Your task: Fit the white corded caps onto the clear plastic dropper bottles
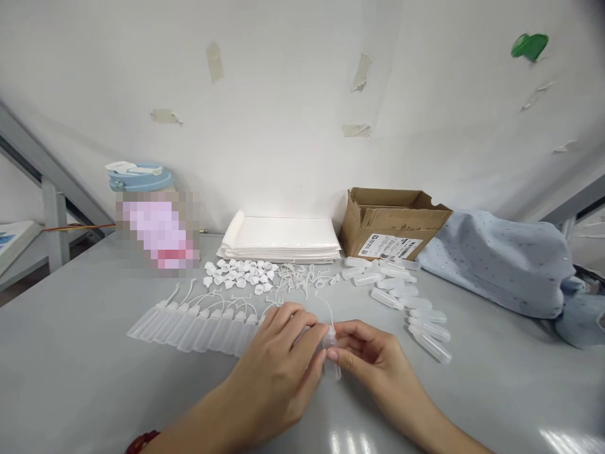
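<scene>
A small translucent squeeze bottle (332,367) stands nearly upright between my hands, a thin white strap curving up from its neck. My right hand (375,359) pinches it from the right with thumb and fingers. From the left, my left hand (283,362) closes its fingers on the bottle near the top, partly covering it. Beside my left hand lies a row of similar bottles (208,331) with straps attached. Loose white caps (236,274) and a heap of loose straps (302,277) lie behind the row. Several bottles without straps (430,340) are scattered to the right.
A stack of white padded sheets (288,236) sits against the wall, next to an open cardboard box (397,221). Blue patterned cloth (501,271) lies at the right. A blue-lidded container (142,180), partly blurred out, stands back left on the grey table (85,353).
</scene>
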### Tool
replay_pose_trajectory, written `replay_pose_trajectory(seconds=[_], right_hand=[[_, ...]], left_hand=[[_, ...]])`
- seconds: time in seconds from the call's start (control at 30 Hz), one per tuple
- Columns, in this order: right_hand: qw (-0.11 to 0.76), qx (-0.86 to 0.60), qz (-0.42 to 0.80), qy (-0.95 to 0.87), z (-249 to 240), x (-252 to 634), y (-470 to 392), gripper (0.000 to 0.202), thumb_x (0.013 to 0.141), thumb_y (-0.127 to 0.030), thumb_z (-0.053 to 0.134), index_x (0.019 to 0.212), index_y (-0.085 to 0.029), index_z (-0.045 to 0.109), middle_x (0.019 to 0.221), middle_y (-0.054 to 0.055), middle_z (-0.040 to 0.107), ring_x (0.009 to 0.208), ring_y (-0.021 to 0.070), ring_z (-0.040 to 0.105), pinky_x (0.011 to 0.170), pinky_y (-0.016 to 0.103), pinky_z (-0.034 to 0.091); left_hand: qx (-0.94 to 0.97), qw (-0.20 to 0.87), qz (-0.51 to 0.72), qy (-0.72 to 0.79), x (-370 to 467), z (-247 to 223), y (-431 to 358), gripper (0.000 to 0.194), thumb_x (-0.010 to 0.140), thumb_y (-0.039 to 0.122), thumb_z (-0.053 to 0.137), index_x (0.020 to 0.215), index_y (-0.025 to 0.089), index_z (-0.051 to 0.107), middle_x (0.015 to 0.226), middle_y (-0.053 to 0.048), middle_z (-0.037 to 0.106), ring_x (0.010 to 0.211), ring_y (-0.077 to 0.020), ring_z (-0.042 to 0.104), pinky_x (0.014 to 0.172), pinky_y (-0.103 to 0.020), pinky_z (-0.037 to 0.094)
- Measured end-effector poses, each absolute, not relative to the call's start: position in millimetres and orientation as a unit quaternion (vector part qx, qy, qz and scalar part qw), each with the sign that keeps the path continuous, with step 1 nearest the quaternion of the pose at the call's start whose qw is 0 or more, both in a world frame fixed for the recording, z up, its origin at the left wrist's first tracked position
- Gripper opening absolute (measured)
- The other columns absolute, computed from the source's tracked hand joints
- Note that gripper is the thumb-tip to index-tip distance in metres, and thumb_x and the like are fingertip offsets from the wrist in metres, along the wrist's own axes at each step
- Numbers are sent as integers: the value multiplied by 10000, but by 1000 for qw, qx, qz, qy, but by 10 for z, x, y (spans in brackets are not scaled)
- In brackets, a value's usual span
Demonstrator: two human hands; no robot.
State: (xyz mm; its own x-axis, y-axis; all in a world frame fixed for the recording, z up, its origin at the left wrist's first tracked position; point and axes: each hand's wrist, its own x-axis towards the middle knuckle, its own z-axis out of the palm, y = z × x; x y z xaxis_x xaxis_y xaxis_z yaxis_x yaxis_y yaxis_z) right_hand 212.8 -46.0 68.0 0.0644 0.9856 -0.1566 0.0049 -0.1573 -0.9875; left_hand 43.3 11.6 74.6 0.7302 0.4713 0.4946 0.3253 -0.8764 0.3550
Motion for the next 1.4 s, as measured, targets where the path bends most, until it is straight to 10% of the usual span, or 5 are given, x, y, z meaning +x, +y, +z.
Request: replay_pose_trajectory(seconds=[0.73,0.93,1.4], right_hand=[[446,-515,550,-483,626,2097,-443,314,787,-386,657,1037,-197,658,904,50,658,843,193,623,790,335,509],[340,-547,456,-615,657,2079,-446,236,802,-131,589,1031,-182,616,815,1,529,690,133,496,612,252,437],[300,-540,391,-682,618,2073,-453,313,887,-182,521,1198,-191,554,944,50,525,889,177,538,809,297,462]], left_hand=[[931,-43,287,224,446,633,64,224,840,183,517,1045,117,578,919,-107,653,927,-278,558,758,-407,486],[938,-10,241,248,386,638,100,235,770,167,572,1001,128,581,928,-94,628,980,-313,512,794,-452,444],[952,39,152,265,331,661,179,199,785,192,594,980,157,593,958,-74,626,1030,-310,479,843,-465,419]])
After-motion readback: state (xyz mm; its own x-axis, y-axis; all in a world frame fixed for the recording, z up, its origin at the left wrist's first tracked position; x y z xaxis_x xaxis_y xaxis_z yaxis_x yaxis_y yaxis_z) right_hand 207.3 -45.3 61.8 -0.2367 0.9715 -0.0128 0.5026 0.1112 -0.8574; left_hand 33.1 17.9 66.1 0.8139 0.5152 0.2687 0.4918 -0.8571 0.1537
